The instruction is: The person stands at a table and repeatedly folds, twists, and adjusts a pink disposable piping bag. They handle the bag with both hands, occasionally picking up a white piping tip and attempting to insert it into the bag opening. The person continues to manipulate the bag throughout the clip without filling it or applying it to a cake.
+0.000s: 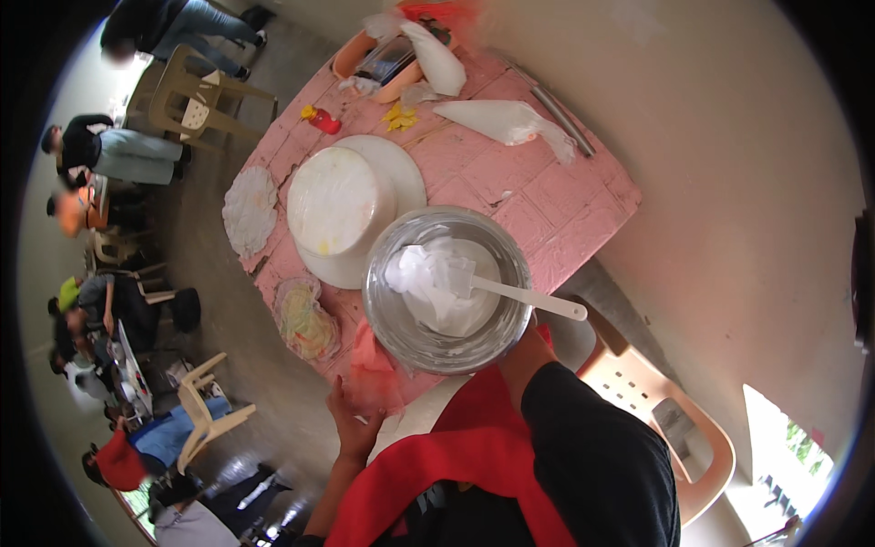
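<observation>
A metal mixing bowl (383, 319) with white cream (433, 283) inside is held over the near edge of the table. A white spatula (529, 296) rests in the cream, its handle sticking out past the right rim. My right hand (523, 357) grips the bowl from its lower right side; the fingers are hidden behind it. Near the table's front edge, my left hand (354, 427) has its thumb and fingers apart, beside a sheer red plastic bag (372, 365). Behind the bowl, a round white-coated cake (330, 202) sits on a white round board (401, 169).
On the pink-covered table (574, 214) are filled piping bags (497, 118), a metal tube (562, 120), a red bottle (321, 118), an orange basin (392, 87) and crumpled plastic (305, 319). A wall (720, 182) stands right; a plastic chair (638, 392) is near my right arm. People are at left.
</observation>
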